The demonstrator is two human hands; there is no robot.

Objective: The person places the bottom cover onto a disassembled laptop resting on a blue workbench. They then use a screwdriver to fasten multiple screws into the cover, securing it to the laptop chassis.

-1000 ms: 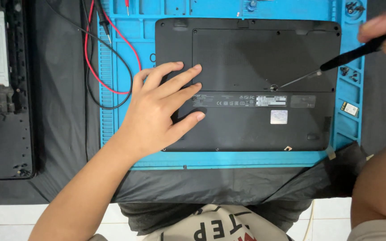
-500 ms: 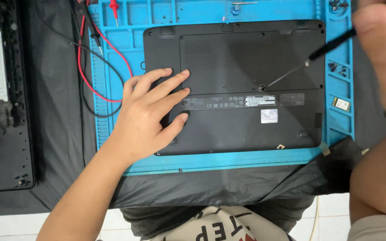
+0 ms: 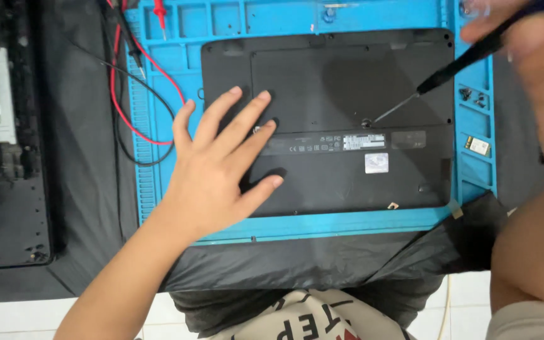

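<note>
Since earlier frame, left hand point(image 3: 221, 170) lifts fingers, spreads wider on laptop underside point(image 3: 328, 119), palm at its left edge. Right hand point(image 3: 536, 69), blurred at upper right, pinches screwdriver point(image 3: 448, 72); tip sits on screw point(image 3: 366, 123) near panel centre. Laptop lies base-up on blue repair mat point(image 3: 473, 182), loose screws point(image 3: 472, 96) in right tray. Risk: slanted shaft may slip out, strip screw head or scratch case; lighter left-hand hold lets laptop slide.

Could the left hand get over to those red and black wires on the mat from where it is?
Probably yes. The left hand lies flat on the upturned black laptop, and the red and black wires sit just beyond its thumb on the blue mat, with nothing lying between them.
</note>
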